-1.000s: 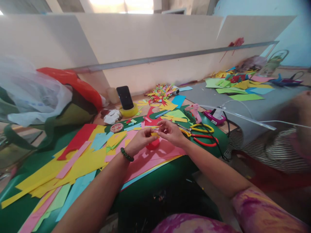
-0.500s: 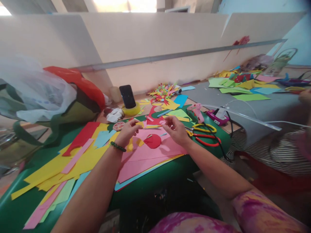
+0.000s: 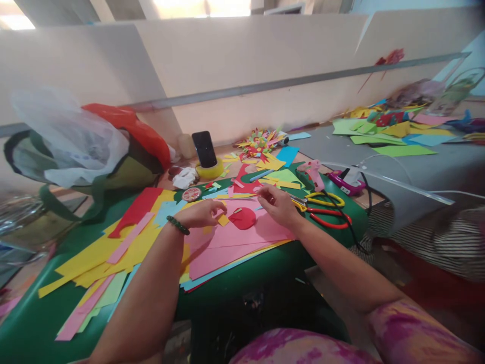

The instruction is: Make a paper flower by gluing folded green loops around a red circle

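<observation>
Fingers of left hand bent near yellow scrap — can't tell if pinching anything. Right hand curled over pink sheet, grip unclear too. Red disc flat on pink sheet between hands, likely central so both reach. Yellow-handled scissors beside right hand, presumably for easy pickup. Phone upright at tape roll — probably serves as stand.

Your red disc lies flat on pink paper; your small yellow piece is just left.
</observation>
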`<state>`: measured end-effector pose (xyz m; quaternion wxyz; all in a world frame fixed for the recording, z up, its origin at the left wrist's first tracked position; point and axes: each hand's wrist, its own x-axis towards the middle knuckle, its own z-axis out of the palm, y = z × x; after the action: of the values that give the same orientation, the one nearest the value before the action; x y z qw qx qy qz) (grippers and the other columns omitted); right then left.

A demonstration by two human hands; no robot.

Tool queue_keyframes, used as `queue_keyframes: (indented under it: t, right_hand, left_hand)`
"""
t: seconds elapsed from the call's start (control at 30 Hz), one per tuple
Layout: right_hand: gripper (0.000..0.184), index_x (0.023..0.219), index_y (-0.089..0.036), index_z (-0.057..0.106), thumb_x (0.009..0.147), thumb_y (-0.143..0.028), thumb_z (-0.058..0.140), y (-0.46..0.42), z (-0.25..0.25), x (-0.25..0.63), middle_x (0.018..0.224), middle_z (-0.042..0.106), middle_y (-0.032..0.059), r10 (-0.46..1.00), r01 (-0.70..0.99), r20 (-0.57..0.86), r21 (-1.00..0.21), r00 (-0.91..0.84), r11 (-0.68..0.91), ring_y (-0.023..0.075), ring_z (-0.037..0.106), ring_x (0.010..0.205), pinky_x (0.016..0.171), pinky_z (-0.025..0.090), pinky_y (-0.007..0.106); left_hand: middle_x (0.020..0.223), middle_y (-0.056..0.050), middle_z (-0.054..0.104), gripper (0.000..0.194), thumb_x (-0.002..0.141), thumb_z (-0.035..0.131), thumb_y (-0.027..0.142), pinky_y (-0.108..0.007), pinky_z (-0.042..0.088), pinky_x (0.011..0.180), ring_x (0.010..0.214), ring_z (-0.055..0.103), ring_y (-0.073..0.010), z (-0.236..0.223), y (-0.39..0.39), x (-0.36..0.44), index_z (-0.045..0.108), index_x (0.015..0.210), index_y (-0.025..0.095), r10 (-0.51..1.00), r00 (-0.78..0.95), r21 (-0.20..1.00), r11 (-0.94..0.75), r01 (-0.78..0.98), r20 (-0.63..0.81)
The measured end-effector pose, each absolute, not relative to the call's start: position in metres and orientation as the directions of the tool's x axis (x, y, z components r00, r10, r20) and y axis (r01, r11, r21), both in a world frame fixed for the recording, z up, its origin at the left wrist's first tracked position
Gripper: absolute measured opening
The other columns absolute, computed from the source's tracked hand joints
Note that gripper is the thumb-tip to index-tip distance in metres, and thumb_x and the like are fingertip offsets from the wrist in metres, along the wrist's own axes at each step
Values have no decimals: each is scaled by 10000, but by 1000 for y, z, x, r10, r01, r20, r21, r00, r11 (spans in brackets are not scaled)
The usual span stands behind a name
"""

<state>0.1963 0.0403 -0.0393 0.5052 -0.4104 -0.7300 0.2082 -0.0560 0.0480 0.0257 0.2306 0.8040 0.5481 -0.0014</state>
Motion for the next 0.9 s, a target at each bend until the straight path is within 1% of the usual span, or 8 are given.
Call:
queue_keyframes:
  t: [0.13, 0.2, 0.33, 0.47, 0.57, 0.7, 0.8, 0.9]
  right_hand:
    - [81, 871, -199, 597, 850, -248, 536, 39, -38, 197, 791, 633, 34, 806, 388, 566, -713, -173, 584, 144, 556, 656, 583, 437, 269]
    - [74, 865, -200, 590, 851, -242, 530, 39, -37, 197, 758, 619, 23, 808, 391, 556, -712, -193, 583, 137, 537, 615, 576, 430, 270]
    - [59, 858, -201, 575, 852, -235, 527, 39, -38, 197, 731, 595, 9, 804, 392, 551, -704, -222, 591, 125, 505, 568, 565, 421, 265]
    - [51, 847, -198, 570, 851, -218, 523, 40, -39, 197, 715, 577, 1, 798, 391, 558, -698, -229, 600, 119, 494, 556, 560, 412, 259]
    - [48, 847, -194, 567, 851, -217, 525, 40, -40, 197, 720, 578, 2, 795, 397, 561, -692, -232, 604, 117, 494, 557, 563, 409, 256]
    - [69, 870, -188, 570, 860, -236, 521, 39, -38, 197, 699, 571, -2, 800, 402, 559, -696, -217, 595, 114, 484, 546, 558, 398, 253]
    - [94, 895, -187, 579, 866, -262, 530, 38, -37, 197, 660, 550, -13, 808, 402, 556, -705, -196, 584, 116, 477, 537, 549, 382, 252]
    - [117, 906, -188, 588, 873, -292, 547, 38, -37, 197, 617, 522, -24, 814, 410, 552, -709, -181, 573, 119, 472, 530, 540, 363, 252]
  left_hand:
    - [845, -46, 673, 303, 684, 605, 292, -255, 416, 611, 721, 600, -192, 28, 49, -63, 649, 970, 199, 943, 254, 277, -191, 942, -213]
    - [814, -38, 665, 303, 647, 635, 307, -251, 398, 563, 680, 596, -188, 30, 50, -68, 629, 928, 194, 944, 197, 230, -137, 963, -264]
    - [710, -11, 648, 250, 556, 694, 318, -252, 387, 533, 654, 599, -191, 32, 51, -71, 578, 747, 205, 925, 168, 194, -106, 975, -341]
    - [586, -6, 603, 137, 618, 634, 281, -252, 366, 524, 623, 588, -181, 33, 50, -67, 517, 596, 212, 893, 203, 153, -153, 976, -403]
    - [667, -12, 630, 136, 607, 632, 235, -239, 376, 515, 608, 579, -162, 32, 48, -64, 542, 701, 198, 903, 200, 184, -138, 973, -379]
    - [831, -41, 676, 384, 572, 646, 212, -232, 413, 509, 603, 596, -157, 31, 49, -62, 559, 944, 174, 890, 137, 242, -31, 970, -435]
    - [908, -44, 681, 400, 544, 638, 177, -221, 423, 546, 678, 608, -161, 32, 49, -62, 591, 942, 178, 895, 164, 250, -61, 966, -415]
    - [847, -32, 671, 293, 565, 617, 204, -224, 417, 570, 722, 605, -176, 36, 49, -64, 626, 857, 182, 902, 226, 291, -119, 949, -369]
